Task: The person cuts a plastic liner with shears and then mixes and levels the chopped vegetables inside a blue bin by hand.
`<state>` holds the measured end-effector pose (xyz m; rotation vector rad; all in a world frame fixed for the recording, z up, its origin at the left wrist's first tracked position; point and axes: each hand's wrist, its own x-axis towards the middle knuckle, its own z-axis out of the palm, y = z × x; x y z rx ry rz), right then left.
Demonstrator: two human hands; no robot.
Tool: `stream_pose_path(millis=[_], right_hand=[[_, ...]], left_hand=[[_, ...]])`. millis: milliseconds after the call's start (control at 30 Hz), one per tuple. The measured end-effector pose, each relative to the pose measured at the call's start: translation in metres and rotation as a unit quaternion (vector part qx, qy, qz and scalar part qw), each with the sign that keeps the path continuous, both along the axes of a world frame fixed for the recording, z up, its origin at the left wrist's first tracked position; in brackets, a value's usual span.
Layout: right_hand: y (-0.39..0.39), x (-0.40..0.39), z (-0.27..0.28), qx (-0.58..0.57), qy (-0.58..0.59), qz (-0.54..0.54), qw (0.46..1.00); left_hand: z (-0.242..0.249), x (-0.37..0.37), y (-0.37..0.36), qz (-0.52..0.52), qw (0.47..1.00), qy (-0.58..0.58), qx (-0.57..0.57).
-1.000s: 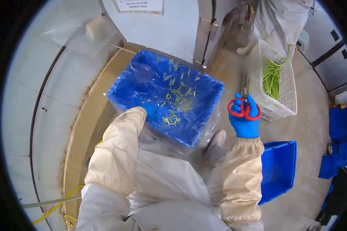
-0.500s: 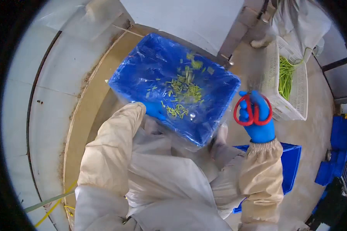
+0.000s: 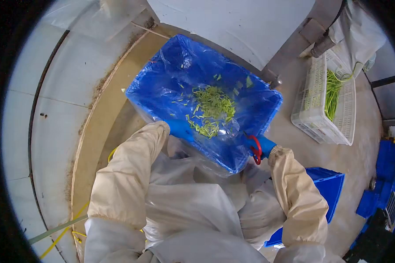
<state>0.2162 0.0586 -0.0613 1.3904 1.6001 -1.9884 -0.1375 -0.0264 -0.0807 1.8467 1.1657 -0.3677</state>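
- Blue glove on, the right hand (image 3: 262,145) is at the right side of the blue bin (image 3: 274,100), with its fingers closed on the red scissors (image 3: 256,153). The blades are hard to see (only the red handle shows well).
- Scissors that close to thin plastic could be trouble, I think. If the sharp end pokes the clear bag (image 3: 180,61) that lines the bin, it could rip.
- A rip might let some cut green bits (image 3: 214,104) slip under the bag. They sit in the middle of the bin, in a loose heap, with a few strays around it.
- The left hand (image 3: 180,129) is at the near edge of the bin. I can't tell if its fingers are together on the bag or just resting there (the tips are hard to make out).
- If one hand pulls the bag harder than the other, its edge could slide in, and the bits might roll to one side.
- The scissors could also drop in with the bits if the right hand let go, because they are right by the edge.
- Off to the right, the white basket (image 3: 314,129) holds long green stems (image 3: 332,98). One stem hangs up over the side, so a passing leg might snag it.
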Motion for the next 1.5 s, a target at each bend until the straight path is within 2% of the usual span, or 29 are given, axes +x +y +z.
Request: stream_pose_path(millis=[33, 133, 233, 500, 633, 700, 733, 767, 833, 900, 933, 1000, 1067, 1167, 1267, 1333, 1367, 1433, 1467, 1500], right_hand=[[0.000, 0.001, 0.001, 0.000, -0.001, 0.000, 1.000], [-0.001, 0.001, 0.007, -0.031, -0.014, -0.021, 0.999], [-0.003, 0.001, 0.008, -0.017, -0.007, -0.043, 0.999], [-0.003, 0.004, -0.001, 0.026, 0.056, -0.017, 0.998], [0.001, 0.006, 0.030, -0.011, 0.001, -0.020, 1.000], [-0.003, -0.002, 0.087, 0.109, -0.083, 0.038, 0.990], [-0.011, 0.001, 0.103, 0.308, -0.091, 0.131, 0.938], [-0.024, 0.005, 0.119, 0.489, -0.094, 0.217, 0.839], [-0.050, -0.002, 0.177, 0.555, -0.108, 0.239, 0.790], [-0.071, -0.007, 0.219, 0.551, -0.130, 0.272, 0.778], [-0.079, -0.007, 0.219, 0.551, -0.132, 0.272, 0.778], [-0.087, -0.007, 0.218, 0.525, -0.095, 0.237, 0.812], [-0.084, -0.003, 0.190, 0.526, -0.108, 0.239, 0.809], [-0.074, 0.006, 0.160, 0.515, -0.115, 0.246, 0.813], [-0.061, 0.010, 0.152, 0.514, -0.107, 0.258, 0.811], [-0.059, 0.009, 0.150, 0.514, -0.103, 0.261, 0.810], [-0.061, 0.008, 0.154, 0.515, -0.102, 0.259, 0.811], [-0.064, 0.005, 0.160, 0.515, -0.100, 0.257, 0.812], [-0.066, 0.004, 0.162, 0.511, -0.089, 0.269, 0.811], [-0.067, 0.004, 0.163, 0.507, -0.080, 0.282, 0.811]], left_hand=[[0.000, 0.001, 0.002, -0.015, 0.998, 0.037, -0.047], [0.005, -0.001, 0.004, 0.019, 0.995, 0.020, -0.093], [-0.007, -0.013, 0.002, -0.004, 0.998, 0.014, -0.053], [-0.018, -0.022, 0.009, 0.011, 0.995, -0.019, -0.097], [-0.006, -0.019, 0.013, 0.041, 0.992, -0.027, -0.114], [-0.005, -0.018, 0.017, 0.027, 0.993, -0.027, -0.110], [-0.006, -0.019, 0.018, 0.014, 0.994, -0.024, -0.108], [-0.011, -0.021, 0.017, 0.013, 0.994, -0.026, -0.109], [-0.029, -0.029, 0.013, 0.064, 0.987, -0.112, -0.091], [-0.037, -0.033, 0.014, 0.046, 0.989, -0.118, -0.080], [-0.037, -0.031, 0.015, 0.029, 0.990, -0.124, -0.066], [-0.035, -0.027, 0.018, 0.032, 0.992, -0.102, -0.067], [-0.032, -0.026, 0.019, 0.040, 0.994, -0.074, -0.071], [-0.030, -0.024, 0.016, 0.071, 0.990, -0.094, -0.077], [-0.035, -0.032, 0.019, 0.059, 0.996, -0.022, -0.068], [-0.055, -0.047, 0.012, 0.108, 0.988, -0.104, 0.024], [-0.059, -0.055, 0.013, 0.109, 0.989, -0.102, 0.022], [-0.057, -0.068, 0.024, 0.112, 0.993, 0.009, 0.038], [-0.073, -0.083, 0.030, 0.111, 0.993, 0.010, 0.037], [-0.107, -0.105, 0.036, 0.086, 0.987, 0.012, 0.134]])
